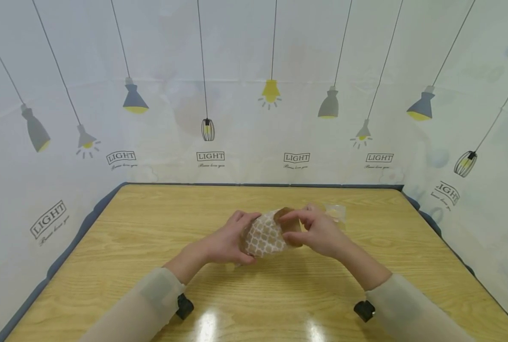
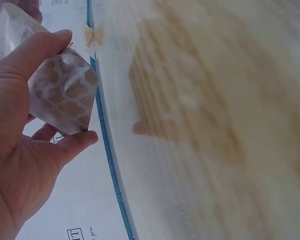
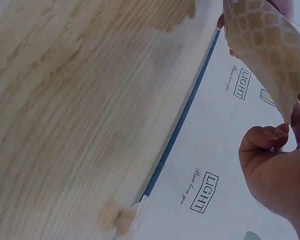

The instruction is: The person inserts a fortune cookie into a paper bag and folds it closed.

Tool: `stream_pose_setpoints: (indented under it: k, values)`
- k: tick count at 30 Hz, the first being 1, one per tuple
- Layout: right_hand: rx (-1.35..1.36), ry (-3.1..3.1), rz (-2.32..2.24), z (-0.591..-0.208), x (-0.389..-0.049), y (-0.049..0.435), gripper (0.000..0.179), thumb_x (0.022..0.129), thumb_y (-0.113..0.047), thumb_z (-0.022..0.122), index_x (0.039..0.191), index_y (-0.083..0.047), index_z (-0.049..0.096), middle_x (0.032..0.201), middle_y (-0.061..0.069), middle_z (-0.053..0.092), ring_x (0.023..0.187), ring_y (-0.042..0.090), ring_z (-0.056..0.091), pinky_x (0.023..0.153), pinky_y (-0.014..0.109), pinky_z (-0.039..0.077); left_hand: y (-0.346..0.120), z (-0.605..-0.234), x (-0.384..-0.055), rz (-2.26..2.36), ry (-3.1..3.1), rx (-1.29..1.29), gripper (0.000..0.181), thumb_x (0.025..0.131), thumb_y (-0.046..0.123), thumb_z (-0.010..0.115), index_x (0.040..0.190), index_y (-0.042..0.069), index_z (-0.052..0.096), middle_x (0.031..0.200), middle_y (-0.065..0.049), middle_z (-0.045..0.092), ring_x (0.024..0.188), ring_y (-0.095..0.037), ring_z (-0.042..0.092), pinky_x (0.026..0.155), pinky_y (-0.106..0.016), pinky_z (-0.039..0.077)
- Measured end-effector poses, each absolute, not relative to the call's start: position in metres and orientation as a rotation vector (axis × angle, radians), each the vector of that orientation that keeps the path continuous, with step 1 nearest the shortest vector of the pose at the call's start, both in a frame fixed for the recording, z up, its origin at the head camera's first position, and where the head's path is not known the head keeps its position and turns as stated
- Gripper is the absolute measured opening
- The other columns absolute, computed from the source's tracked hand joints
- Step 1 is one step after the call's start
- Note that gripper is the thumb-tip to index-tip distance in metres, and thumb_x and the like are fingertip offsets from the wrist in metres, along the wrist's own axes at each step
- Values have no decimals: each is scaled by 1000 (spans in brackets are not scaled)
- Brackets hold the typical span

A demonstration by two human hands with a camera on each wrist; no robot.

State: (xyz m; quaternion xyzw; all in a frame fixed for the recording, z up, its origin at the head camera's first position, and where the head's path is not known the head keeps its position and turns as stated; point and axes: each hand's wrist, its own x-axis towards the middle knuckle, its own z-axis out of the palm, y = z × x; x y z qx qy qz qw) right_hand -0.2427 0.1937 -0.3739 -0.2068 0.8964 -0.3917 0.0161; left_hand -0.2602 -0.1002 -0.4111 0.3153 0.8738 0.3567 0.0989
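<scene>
A small brown paper bag (image 1: 264, 235) with a white lattice pattern is held up above the table, its mouth turned to the right. My left hand (image 1: 232, 240) grips its closed end, thumb on one side and fingers on the other, as the left wrist view shows with the bag (image 2: 65, 90) between them. At the mouth, my right hand (image 1: 322, 232) holds the paper's edge with bent fingers; the plain brown inside shows between index finger and thumb. In the right wrist view the bag (image 3: 269, 40) tapers toward those fingers. What lies inside is hidden.
Behind my right hand a small clear packet (image 1: 336, 212) lies on the wooden table (image 1: 173, 204). Something pale and partly hidden (image 1: 232, 267) lies below my left hand. A white printed curtain (image 1: 245, 109) stands along the table's back and sides.
</scene>
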Motion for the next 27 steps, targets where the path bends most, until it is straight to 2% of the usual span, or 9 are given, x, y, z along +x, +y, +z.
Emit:
stream_pose_setpoints:
  k: [8,14,18,20,25,27]
  values:
    - [-650,2795,-1229,-378,-245,195,33,95,-28,88,127,-22,82,100,7,47,89,23,41,68,31,38,-100,-411,-260,1051,2585,920,114,80,18,98,171,19,30,157,-16,39,142,-33,47,124,-59,46]
    - [-674,2835,-1281,-376,-243,211,31,98,-31,84,128,-23,82,104,6,58,85,19,44,69,29,42,-103,-412,-261,1043,2615,902,115,79,18,98,172,18,30,156,-17,40,141,-33,48,123,-59,47]
    - [-623,2827,-1365,-378,-244,234,29,103,-28,80,131,-20,80,108,9,59,77,17,48,62,28,45,-106,-413,-262,1053,2608,889,116,79,18,99,172,20,29,157,-17,39,143,-34,47,124,-59,46]
    - [-547,2828,-1382,-381,-245,250,30,105,-32,77,132,-21,79,110,9,61,76,17,51,60,29,47,-108,-413,-262,1057,2602,881,117,79,18,99,172,22,29,157,-16,38,144,-34,47,125,-60,45]
    - [-359,2847,-1369,-391,-258,292,39,108,-45,70,138,-22,76,115,10,69,84,22,56,64,30,48,-111,-412,-262,1062,2602,862,117,79,18,99,172,22,28,158,-16,37,145,-35,47,126,-60,43]
    - [-300,2852,-1351,-397,-265,307,45,109,-49,67,143,-19,73,121,12,70,90,25,57,68,31,50,-112,-411,-261,1065,2603,856,116,80,18,99,172,21,29,158,-17,37,145,-35,46,127,-60,43]
